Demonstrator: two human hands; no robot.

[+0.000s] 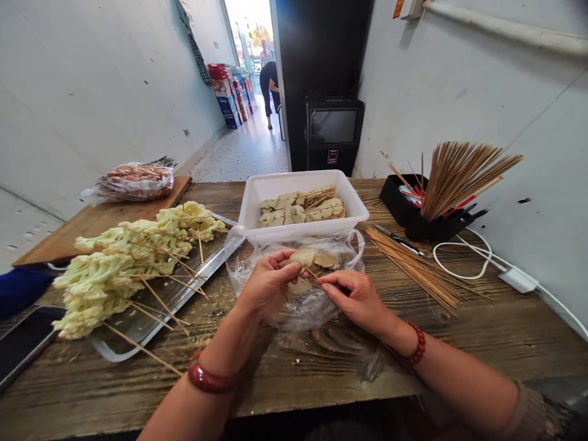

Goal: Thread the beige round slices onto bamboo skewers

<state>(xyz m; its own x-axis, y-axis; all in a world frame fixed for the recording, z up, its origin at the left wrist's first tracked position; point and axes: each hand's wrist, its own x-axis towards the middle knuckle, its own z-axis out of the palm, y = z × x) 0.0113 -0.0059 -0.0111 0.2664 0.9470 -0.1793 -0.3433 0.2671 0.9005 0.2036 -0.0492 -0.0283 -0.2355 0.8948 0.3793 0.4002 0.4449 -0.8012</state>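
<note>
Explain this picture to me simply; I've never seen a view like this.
No machine here: these are a person's two bare hands, seen by a camera worn on the head, looking forward and down. The left hand holds pale slices; the right hand holds a thin stick meeting them. Beneath is a clear bag, and behind it a white tub of skewered slices. On the wooden table, cauliflower on sticks lies across a metal tray at left; loose sticks lie at right.

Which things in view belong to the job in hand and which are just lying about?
Belonging, it seems: held bamboo skewer, pale slices, plastic bag, white tub, loose skewers, probably skewered cauliflower.
Seemingly lying about: pen, white cable adapter, wooden board.
</note>
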